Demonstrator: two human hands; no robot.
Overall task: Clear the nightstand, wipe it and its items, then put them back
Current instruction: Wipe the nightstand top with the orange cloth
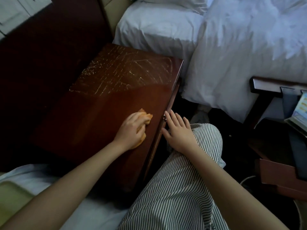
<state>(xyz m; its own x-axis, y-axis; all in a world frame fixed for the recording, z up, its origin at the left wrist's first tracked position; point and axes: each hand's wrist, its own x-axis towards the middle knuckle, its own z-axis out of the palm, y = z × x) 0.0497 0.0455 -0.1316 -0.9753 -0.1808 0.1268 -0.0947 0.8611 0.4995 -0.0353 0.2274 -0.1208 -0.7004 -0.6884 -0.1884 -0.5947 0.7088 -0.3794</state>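
Left hand [131, 130] presses orange cloth [146, 117] on bare nightstand [99, 103] top.

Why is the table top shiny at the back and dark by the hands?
Head view: window light glares off the far half of the nightstand, showing streaks; the near half by the left hand and orange cloth lies in shadow, dim and soft.

No text, label or number can be read. The coloured printed card [299, 108], well to the right of the right hand's fingers [174, 118], is too blurred to make out.
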